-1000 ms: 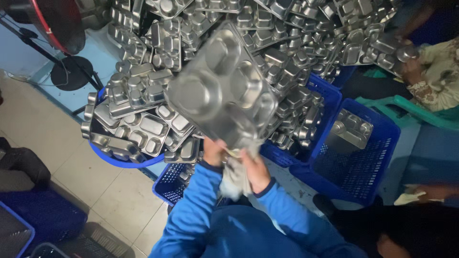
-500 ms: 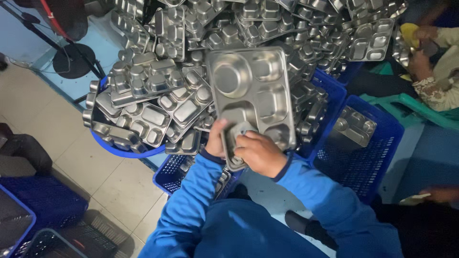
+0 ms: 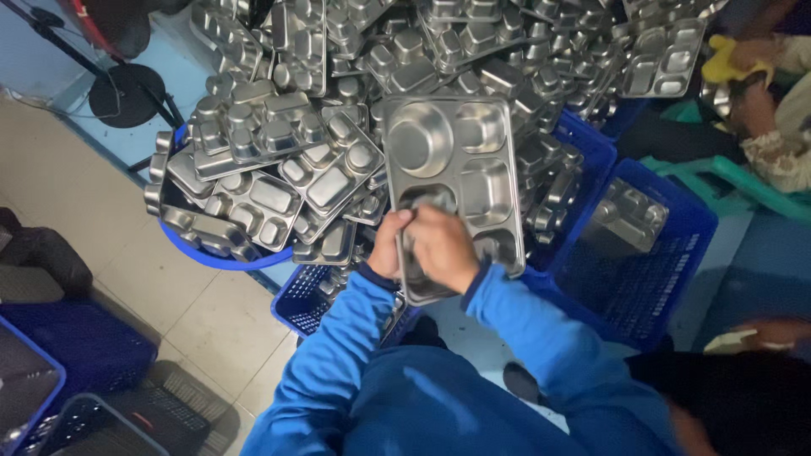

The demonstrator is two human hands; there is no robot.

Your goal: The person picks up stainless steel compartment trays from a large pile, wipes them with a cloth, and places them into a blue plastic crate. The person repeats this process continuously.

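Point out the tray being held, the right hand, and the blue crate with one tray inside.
held tray (image 3: 473, 160): head view, on its upper right compartment.
right hand (image 3: 443, 245): head view, back of the hand.
blue crate (image 3: 642, 287): head view, bare mesh floor.

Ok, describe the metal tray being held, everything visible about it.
The tray is a rectangular compartment tray of shiny, steel-looking metal, facing up toward the camera: one round well at top left, squarish wells beside and below. It is held above the heap of similar trays. The left hand grips its lower left edge; the right hand rests in a lower compartment, hiding it.
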